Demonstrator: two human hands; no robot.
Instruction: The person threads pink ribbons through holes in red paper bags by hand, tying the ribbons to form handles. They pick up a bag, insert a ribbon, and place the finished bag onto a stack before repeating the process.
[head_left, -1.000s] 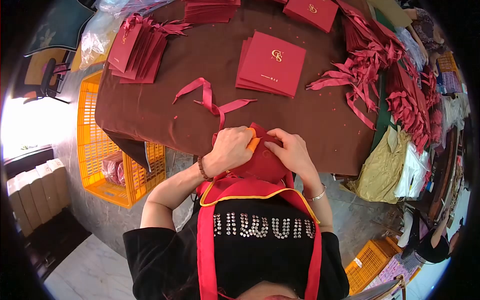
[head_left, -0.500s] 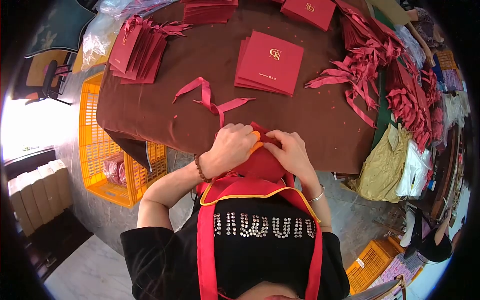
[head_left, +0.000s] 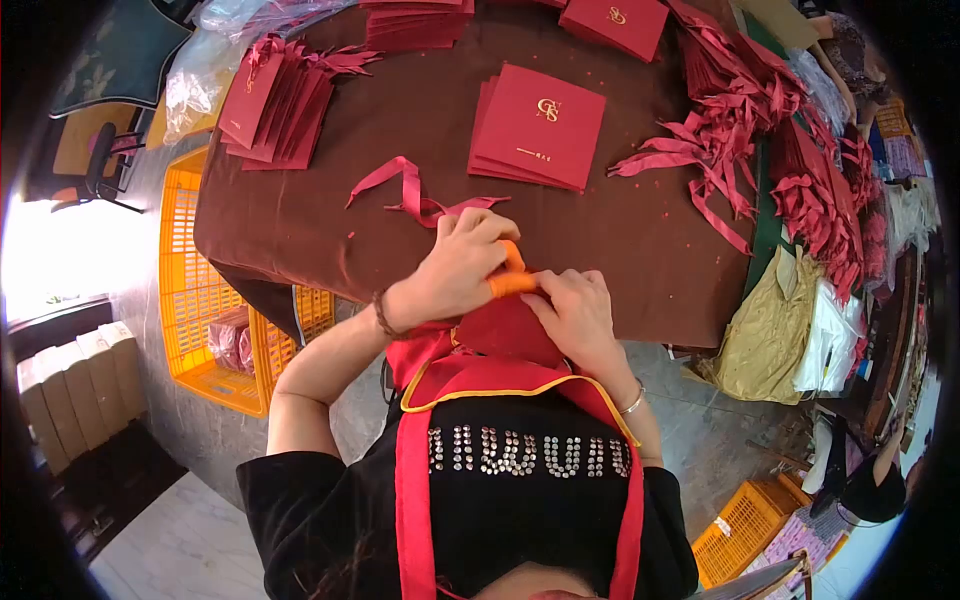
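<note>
My left hand [head_left: 465,265], with orange coverings on its thumb and a finger, is closed at the top edge of a dark red paper piece [head_left: 512,332] by the table's near edge. It looks like one of the flat red paper bags, but the hands hide much of it. My right hand [head_left: 575,312] pinches the same piece from the other side, its fingertips meeting the orange thumb. Just beyond my left hand, loose red ribbons [head_left: 408,188] lie on the brown cloth. A small stack of red bags with gold lettering [head_left: 540,125] lies farther out.
On the brown-covered table [head_left: 290,215], ribboned red bags [head_left: 275,110] stand at left, and a heap of red ribbons [head_left: 725,140] hangs over the right side. A yellow crate [head_left: 185,300] sits on the floor at left, a gold plastic bag [head_left: 770,335] at right.
My left hand has risen slightly and turned, bringing its orange-covered thumb against the right fingertips. My right hand has shifted slightly downward. The stacks on the table are unchanged.
</note>
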